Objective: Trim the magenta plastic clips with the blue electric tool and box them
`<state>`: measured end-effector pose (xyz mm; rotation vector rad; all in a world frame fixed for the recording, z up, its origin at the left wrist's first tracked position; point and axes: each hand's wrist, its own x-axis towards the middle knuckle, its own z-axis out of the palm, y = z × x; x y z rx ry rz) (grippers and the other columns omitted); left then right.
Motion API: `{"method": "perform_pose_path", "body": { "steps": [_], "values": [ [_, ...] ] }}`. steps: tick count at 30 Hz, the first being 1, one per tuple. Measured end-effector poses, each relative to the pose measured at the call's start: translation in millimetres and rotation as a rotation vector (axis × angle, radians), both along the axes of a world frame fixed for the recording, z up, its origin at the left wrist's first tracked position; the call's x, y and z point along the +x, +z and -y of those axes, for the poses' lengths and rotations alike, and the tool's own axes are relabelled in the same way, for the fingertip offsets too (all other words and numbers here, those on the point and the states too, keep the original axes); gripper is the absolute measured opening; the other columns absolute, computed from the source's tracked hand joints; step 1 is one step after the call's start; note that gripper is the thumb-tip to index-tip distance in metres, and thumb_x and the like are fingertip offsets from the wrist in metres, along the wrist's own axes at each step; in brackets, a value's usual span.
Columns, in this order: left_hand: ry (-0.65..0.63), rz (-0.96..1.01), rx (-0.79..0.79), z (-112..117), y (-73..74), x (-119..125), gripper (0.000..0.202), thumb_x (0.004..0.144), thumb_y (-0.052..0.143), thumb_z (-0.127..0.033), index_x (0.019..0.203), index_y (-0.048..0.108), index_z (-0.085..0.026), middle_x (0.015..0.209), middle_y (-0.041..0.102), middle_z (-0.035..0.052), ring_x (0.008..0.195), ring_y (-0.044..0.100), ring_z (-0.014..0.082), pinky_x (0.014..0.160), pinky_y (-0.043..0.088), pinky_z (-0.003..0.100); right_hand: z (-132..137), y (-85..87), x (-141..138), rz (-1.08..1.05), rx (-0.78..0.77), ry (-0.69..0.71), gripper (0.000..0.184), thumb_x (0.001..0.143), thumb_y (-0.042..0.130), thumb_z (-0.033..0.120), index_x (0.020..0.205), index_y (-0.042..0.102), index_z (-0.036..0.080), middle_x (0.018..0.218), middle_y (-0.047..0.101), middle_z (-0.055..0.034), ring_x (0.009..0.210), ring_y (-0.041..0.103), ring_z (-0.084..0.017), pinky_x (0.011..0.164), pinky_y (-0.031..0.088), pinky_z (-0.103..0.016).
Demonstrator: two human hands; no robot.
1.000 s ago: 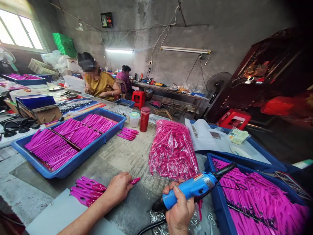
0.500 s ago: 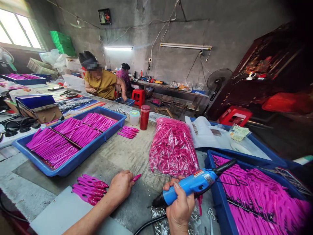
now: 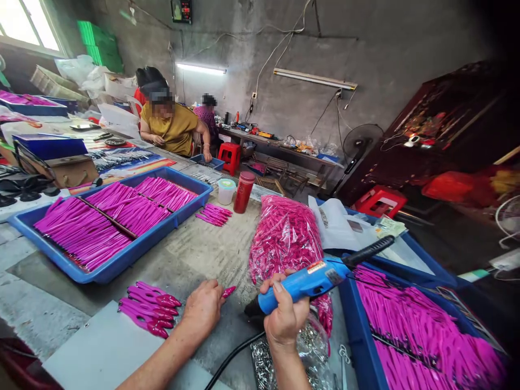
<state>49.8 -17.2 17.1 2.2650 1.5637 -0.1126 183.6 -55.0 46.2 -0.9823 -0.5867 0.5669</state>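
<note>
My right hand point(image 3: 284, 317) is closed around a blue electric screwdriver point(image 3: 312, 279) with a black tip and a black cord, held above the table. My left hand point(image 3: 203, 307) rests on the table, its fingers closed on a small pink piece point(image 3: 228, 292) that sticks out to the right. Just left of that hand lies a small pile of pink plastic parts point(image 3: 148, 307). A clear bag of small metal pieces point(image 3: 303, 352) lies under my right hand.
A blue tray point(image 3: 105, 268) of pink parts stands at the left, another blue tray point(image 3: 357, 336) at the right. A big bag of pink pieces point(image 3: 284, 238), a red bottle point(image 3: 244, 192) and a cup point(image 3: 226, 191) are behind. Two people point(image 3: 170, 127) sit at the far table.
My right hand has lifted the screwdriver up and a little to the left. The left hand has stayed on the table with the pink piece. The view has tilted slightly.
</note>
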Motion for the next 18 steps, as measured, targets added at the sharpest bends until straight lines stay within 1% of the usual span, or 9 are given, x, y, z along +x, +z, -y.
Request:
{"method": "perform_pose_path", "body": {
  "steps": [3,9,13,18],
  "values": [
    [-0.002,0.013,0.001,1,2.0,1,0.026,0.088,0.036,-0.023,0.088,0.061,-0.018,0.097,0.057,0.0069,0.097,0.051,0.0204,0.082,0.039,0.03,-14,2.8,-8,0.076,0.019,0.05,0.044,0.068,0.061,0.033,0.097,0.035,0.014,0.063,0.049,0.004,0.048,0.052,-0.011,0.054,0.043,-0.026],
    [-0.018,0.036,-0.016,3,2.7,1,0.029,0.088,0.034,-0.022,0.09,0.063,-0.017,0.097,0.057,0.0066,0.097,0.051,0.0222,0.081,0.041,0.031,-34,3.6,-21,0.148,0.019,0.093,0.042,0.066,0.062,0.031,0.095,0.036,0.014,0.063,0.049,0.0041,0.046,0.05,-0.01,0.051,0.041,-0.024],
    [-0.007,0.055,0.021,3,-1.7,1,0.032,0.089,0.032,-0.02,0.091,0.064,-0.018,0.094,0.058,0.0062,0.095,0.051,0.0222,0.078,0.041,0.031,-41,0.3,-27,0.187,0.031,0.114,0.038,0.066,0.061,0.028,0.092,0.037,0.015,0.062,0.05,0.0043,0.046,0.05,-0.01,0.049,0.041,-0.023],
    [-0.014,0.088,0.041,4,-6.3,1,0.034,0.088,0.032,-0.018,0.09,0.065,-0.018,0.092,0.059,0.0067,0.093,0.052,0.022,0.077,0.041,0.031,-43,-2.9,-29,0.204,0.018,0.117,0.039,0.066,0.061,0.028,0.094,0.039,0.013,0.061,0.052,0.0039,0.046,0.051,-0.01,0.049,0.041,-0.023]
  ]
}}
